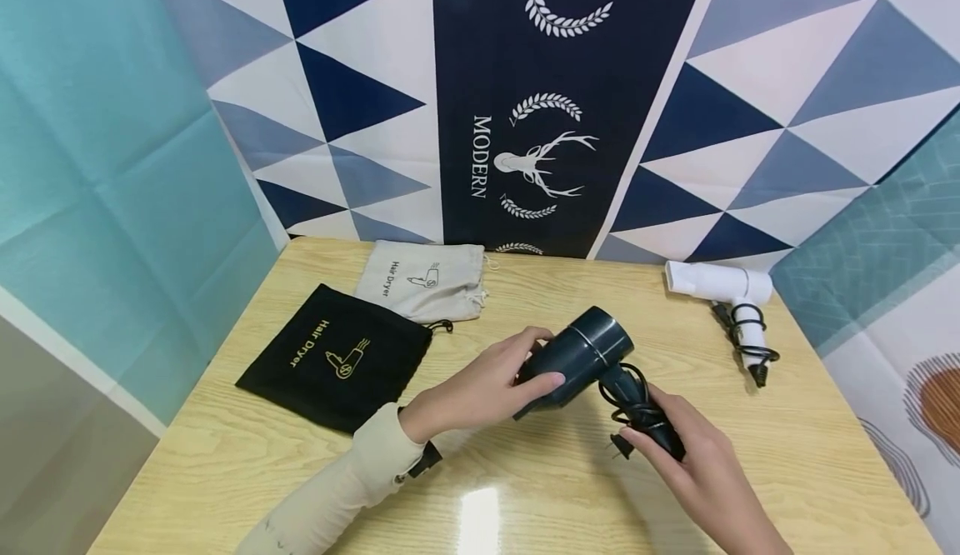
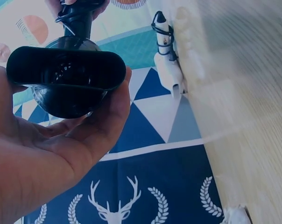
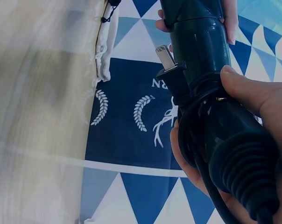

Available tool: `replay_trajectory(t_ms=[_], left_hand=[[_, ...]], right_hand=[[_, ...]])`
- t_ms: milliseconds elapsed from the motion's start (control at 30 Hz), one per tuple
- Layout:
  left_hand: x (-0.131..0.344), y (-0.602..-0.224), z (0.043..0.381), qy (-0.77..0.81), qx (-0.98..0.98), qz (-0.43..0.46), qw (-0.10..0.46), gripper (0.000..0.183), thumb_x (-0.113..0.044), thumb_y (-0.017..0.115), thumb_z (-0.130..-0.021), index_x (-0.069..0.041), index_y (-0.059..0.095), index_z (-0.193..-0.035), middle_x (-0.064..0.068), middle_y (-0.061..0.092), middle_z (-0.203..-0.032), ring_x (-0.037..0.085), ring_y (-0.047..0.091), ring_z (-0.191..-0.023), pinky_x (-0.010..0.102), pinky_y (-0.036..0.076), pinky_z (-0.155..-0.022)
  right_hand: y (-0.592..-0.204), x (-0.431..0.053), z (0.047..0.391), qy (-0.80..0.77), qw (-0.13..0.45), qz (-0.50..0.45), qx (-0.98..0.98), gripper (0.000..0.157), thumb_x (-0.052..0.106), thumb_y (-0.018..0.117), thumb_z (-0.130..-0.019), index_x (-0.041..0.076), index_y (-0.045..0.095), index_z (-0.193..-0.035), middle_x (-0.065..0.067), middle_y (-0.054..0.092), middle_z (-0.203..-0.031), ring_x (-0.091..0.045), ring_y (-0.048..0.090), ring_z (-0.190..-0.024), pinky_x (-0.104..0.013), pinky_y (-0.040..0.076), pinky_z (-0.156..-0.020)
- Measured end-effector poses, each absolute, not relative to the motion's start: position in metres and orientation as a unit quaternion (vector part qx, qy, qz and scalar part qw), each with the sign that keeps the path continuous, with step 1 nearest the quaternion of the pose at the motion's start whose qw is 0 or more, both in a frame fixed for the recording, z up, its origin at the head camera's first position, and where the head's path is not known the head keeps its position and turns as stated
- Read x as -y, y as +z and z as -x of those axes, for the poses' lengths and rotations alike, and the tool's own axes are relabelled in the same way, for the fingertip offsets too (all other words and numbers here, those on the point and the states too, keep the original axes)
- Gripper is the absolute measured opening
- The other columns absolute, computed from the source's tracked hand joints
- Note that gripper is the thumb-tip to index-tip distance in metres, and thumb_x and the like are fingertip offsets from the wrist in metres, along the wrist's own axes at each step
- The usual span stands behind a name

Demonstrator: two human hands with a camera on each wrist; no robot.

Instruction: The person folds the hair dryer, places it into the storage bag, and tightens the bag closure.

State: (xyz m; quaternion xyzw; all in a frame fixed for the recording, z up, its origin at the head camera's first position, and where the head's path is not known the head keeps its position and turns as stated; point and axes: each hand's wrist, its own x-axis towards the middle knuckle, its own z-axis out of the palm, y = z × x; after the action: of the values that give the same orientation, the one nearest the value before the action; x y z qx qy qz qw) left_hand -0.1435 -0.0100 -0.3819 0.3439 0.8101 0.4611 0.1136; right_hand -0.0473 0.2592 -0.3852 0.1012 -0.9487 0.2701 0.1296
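I have the left hand (image 1: pixel 476 390) grasping the dark hair dryer (image 1: pixel 579 355); the right hand (image 1: pixel 699 451) grips its handle (image 1: pixel 663 437).

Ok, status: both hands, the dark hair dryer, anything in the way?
Left hand holds dark hair dryer near its nozzle end. Right hand grips cord-wrapped handle. Dryer above table; nothing visibly blocking. White hair dryer lies apart.

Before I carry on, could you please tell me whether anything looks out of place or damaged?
The backdrop looks odd: its deer and MODERN lettering lie sideways in the head view, as if hung on its side. I see no spill, nor any damage to the dark hair dryer.
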Motion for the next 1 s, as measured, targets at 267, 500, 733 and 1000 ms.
replay_trajectory(t_ms=[267, 500, 733, 1000], left_hand=[[0.023, -0.383, 0.141, 0.481, -0.807, -0.325, 0.107, 0.057, -0.053, 0.051, -0.1, -0.021, 0.037, -0.145, 0.003, 0.055, -0.123, 0.012, 0.06, -0.099, 0.024, 0.055, -0.073], [0.034, -0.383, 0.139, 0.492, -0.805, -0.308, 0.122, 0.057, -0.05, 0.053, -0.1, -0.02, 0.036, -0.145, 0.005, 0.056, -0.125, 0.011, 0.061, -0.1, 0.025, 0.055, -0.074], [0.044, -0.384, 0.138, 0.496, -0.807, -0.293, 0.129, 0.058, -0.046, 0.054, -0.101, -0.019, 0.034, -0.148, 0.007, 0.06, -0.125, 0.009, 0.064, -0.096, 0.026, 0.055, -0.075], [0.054, -0.386, 0.139, 0.489, -0.815, -0.284, 0.123, 0.062, -0.042, 0.057, -0.1, -0.014, 0.034, -0.151, 0.006, 0.059, -0.127, 0.01, 0.063, -0.096, 0.025, 0.055, -0.075]], right_hand=[[-0.382, -0.252, 0.055, 0.271, 0.148, -0.147, 0.94, 0.054, 0.029, 0.077, -0.088, 0.01, 0.059, -0.135, -0.005, 0.067, -0.116, -0.02, 0.065, -0.096, -0.042, 0.055, -0.072], [-0.382, -0.247, 0.062, 0.263, 0.168, -0.195, 0.93, 0.053, 0.022, 0.079, -0.086, 0.011, 0.06, -0.134, 0.001, 0.066, -0.114, -0.013, 0.062, -0.094, -0.031, 0.055, -0.072], [-0.38, -0.242, 0.07, 0.259, 0.171, -0.228, 0.923, 0.052, 0.018, 0.079, -0.086, 0.004, 0.06, -0.132, 0.002, 0.066, -0.113, -0.01, 0.062, -0.093, -0.029, 0.054, -0.072], [-0.379, -0.234, 0.079, 0.265, 0.145, -0.245, 0.921, 0.05, 0.02, 0.077, -0.089, 0.006, 0.059, -0.134, 0.001, 0.065, -0.114, -0.009, 0.06, -0.089, -0.029, 0.054, -0.066]])
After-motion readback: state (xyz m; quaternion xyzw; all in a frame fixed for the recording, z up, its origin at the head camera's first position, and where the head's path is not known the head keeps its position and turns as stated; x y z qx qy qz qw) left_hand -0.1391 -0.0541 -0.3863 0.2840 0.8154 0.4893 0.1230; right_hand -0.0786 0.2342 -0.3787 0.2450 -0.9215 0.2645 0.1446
